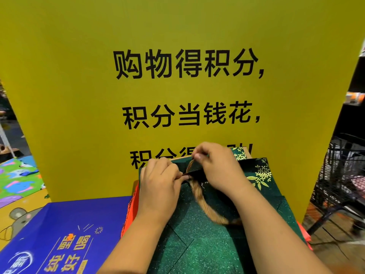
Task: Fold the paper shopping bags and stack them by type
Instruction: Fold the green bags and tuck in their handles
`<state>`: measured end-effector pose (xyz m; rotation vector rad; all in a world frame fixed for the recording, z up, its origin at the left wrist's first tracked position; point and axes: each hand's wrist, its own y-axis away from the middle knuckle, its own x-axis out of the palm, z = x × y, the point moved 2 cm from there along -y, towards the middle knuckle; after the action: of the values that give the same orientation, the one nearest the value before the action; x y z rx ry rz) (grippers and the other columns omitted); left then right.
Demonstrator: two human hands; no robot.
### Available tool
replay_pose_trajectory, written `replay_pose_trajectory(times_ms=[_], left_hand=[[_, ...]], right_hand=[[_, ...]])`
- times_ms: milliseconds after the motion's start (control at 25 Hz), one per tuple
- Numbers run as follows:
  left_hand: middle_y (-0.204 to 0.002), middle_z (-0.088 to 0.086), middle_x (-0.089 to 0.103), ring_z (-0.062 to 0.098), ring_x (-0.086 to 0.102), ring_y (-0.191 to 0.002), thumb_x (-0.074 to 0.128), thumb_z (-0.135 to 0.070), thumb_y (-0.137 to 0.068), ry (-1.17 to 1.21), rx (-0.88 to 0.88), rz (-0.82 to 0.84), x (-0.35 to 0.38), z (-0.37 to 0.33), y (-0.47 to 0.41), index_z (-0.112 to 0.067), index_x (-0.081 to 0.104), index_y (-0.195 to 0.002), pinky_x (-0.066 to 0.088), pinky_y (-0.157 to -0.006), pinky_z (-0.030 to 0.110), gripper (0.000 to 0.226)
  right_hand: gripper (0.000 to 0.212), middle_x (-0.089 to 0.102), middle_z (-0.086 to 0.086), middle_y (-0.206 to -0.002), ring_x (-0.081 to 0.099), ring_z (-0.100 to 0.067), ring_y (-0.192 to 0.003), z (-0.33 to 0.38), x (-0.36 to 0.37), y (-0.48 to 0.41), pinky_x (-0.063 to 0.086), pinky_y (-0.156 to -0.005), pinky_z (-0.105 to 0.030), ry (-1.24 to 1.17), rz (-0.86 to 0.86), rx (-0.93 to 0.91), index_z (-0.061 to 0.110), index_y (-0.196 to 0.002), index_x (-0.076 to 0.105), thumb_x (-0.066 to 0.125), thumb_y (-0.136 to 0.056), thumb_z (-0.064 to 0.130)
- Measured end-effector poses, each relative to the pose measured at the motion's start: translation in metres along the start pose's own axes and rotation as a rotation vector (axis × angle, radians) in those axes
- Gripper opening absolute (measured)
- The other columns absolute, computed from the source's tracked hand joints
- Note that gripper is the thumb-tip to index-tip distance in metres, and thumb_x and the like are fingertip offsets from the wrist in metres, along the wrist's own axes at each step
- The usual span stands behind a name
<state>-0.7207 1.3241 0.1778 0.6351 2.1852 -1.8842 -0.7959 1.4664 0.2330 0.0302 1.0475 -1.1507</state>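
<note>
Head view: 2 hands meet at the open top rim of the green bag (197,250), which lies flat. The left hand (160,182) pinches the dark rim fold with curled fingers. The right hand (219,169) pinches the rim just beyond them. The golden rope handle (197,194) loops down below the fingertips. The blue bag (69,224) lies left of the left fingers.

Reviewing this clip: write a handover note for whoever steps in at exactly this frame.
Left hand: pinches the top edge of the green bag.
Right hand: pinches the same edge, a little farther back.
The green bag lies in front of the person on an orange stack, with its rope handle lying across its face.
The blue bag lies flat to the left.
Done: the blue bag looks folded.
Left: finish flattening the green bag, then stack it by type.
</note>
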Motion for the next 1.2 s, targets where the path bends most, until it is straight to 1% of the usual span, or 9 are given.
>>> replay_pose_trajectory(times_ms=[80, 400, 600, 680, 760, 840, 1000, 1080, 1200], left_hand=[[-0.081, -0.003, 0.055, 0.021, 0.047, -0.081, 0.084, -0.024, -0.074, 0.007, -0.03, 0.007, -0.002, -0.002, -0.002, -0.015, 0.06, -0.074, 0.043, -0.068, 0.041, 0.025], [-0.085, -0.013, 0.05, 0.012, 0.041, -0.089, 0.08, -0.026, -0.08, 0.036, -0.186, 0.086, -0.001, 0.007, -0.004, -0.018, 0.066, -0.085, 0.029, -0.074, 0.025, 0.017], [-0.089, -0.012, 0.052, 0.012, 0.042, -0.093, 0.078, -0.024, -0.082, 0.048, -0.217, 0.117, 0.0, 0.008, -0.002, -0.019, 0.067, -0.091, 0.024, -0.075, 0.016, 0.015], [-0.092, -0.012, 0.053, 0.011, 0.041, -0.094, 0.077, -0.025, -0.083, 0.043, -0.235, 0.133, 0.001, 0.011, -0.001, -0.018, 0.067, -0.096, 0.024, -0.077, 0.016, 0.017], [-0.095, -0.013, 0.051, 0.009, 0.038, -0.096, 0.076, -0.027, -0.084, 0.016, -0.237, 0.149, 0.003, 0.012, -0.001, -0.019, 0.068, -0.102, 0.026, -0.08, 0.019, 0.021], [-0.098, -0.011, 0.052, 0.01, 0.039, -0.099, 0.075, -0.027, -0.085, 0.003, -0.236, 0.156, 0.005, 0.012, 0.0, -0.02, 0.068, -0.109, 0.031, -0.083, 0.024, 0.026], [-0.102, -0.006, 0.057, 0.014, 0.042, -0.102, 0.075, -0.028, -0.085, -0.01, -0.228, 0.141, 0.006, 0.011, 0.0, -0.02, 0.067, -0.113, 0.037, -0.085, 0.03, 0.03], [-0.103, -0.004, 0.058, 0.017, 0.042, -0.103, 0.076, -0.027, -0.084, -0.028, -0.213, 0.137, 0.007, 0.011, 0.001, -0.02, 0.068, -0.114, 0.041, -0.086, 0.033, 0.032], [-0.105, -0.003, 0.059, 0.02, 0.044, -0.107, 0.076, -0.028, -0.084, -0.031, -0.225, 0.164, 0.01, 0.014, 0.002, -0.021, 0.068, -0.115, 0.045, -0.089, 0.038, 0.033]], right_hand=[[0.014, 0.065, 0.014, -0.09, 0.06, -0.002, -0.078, -0.004, -0.013, -0.001, 0.046, -0.064, -0.018, -0.244, -0.144, 0.073, 0.03, -0.095, 0.064, 0.056, -0.1, 0.02], [0.017, 0.068, 0.0, -0.09, 0.066, -0.008, -0.062, -0.046, -0.085, 0.002, 0.045, -0.049, -0.021, -1.004, -0.789, 0.309, 0.023, -0.099, 0.061, 0.048, -0.104, 0.014], [0.014, 0.066, -0.009, -0.091, 0.07, -0.01, -0.07, -0.06, -0.09, 0.003, 0.054, -0.059, -0.02, -1.278, -0.827, 0.351, 0.01, -0.106, 0.061, 0.047, -0.103, 0.006], [0.016, 0.066, -0.018, -0.108, 0.072, -0.013, -0.083, -0.058, -0.089, 0.0, 0.057, -0.07, -0.022, -1.299, -0.822, 0.269, 0.009, -0.115, 0.058, 0.05, -0.102, 0.006], [0.047, 0.046, -0.014, -0.148, 0.063, -0.014, -0.113, -0.053, -0.092, -0.004, 0.057, -0.087, -0.029, -1.122, -0.714, 0.145, 0.025, -0.14, 0.043, 0.058, -0.099, 0.009], [0.063, 0.028, 0.003, -0.159, 0.053, -0.011, -0.123, -0.042, -0.092, -0.002, 0.056, -0.083, -0.027, -0.775, -0.523, 0.091, 0.044, -0.144, 0.035, 0.062, -0.096, 0.013], [0.008, 0.064, 0.014, -0.105, 0.058, 0.001, -0.095, -0.012, -0.049, 0.002, 0.047, -0.081, -0.022, -0.162, 0.052, -0.028, 0.031, -0.102, 0.065, 0.061, -0.096, 0.028], [0.004, 0.063, 0.016, -0.096, 0.059, -0.003, -0.091, -0.003, -0.022, 0.004, 0.048, -0.08, -0.025, 0.055, 0.234, -0.096, 0.032, -0.094, 0.065, 0.064, -0.094, 0.035], [0.019, 0.063, 0.007, -0.098, 0.059, -0.016, -0.093, 0.005, -0.003, 0.005, 0.051, -0.083, -0.035, 0.313, 0.283, -0.106, 0.029, -0.1, 0.062, 0.067, -0.089, 0.043]])
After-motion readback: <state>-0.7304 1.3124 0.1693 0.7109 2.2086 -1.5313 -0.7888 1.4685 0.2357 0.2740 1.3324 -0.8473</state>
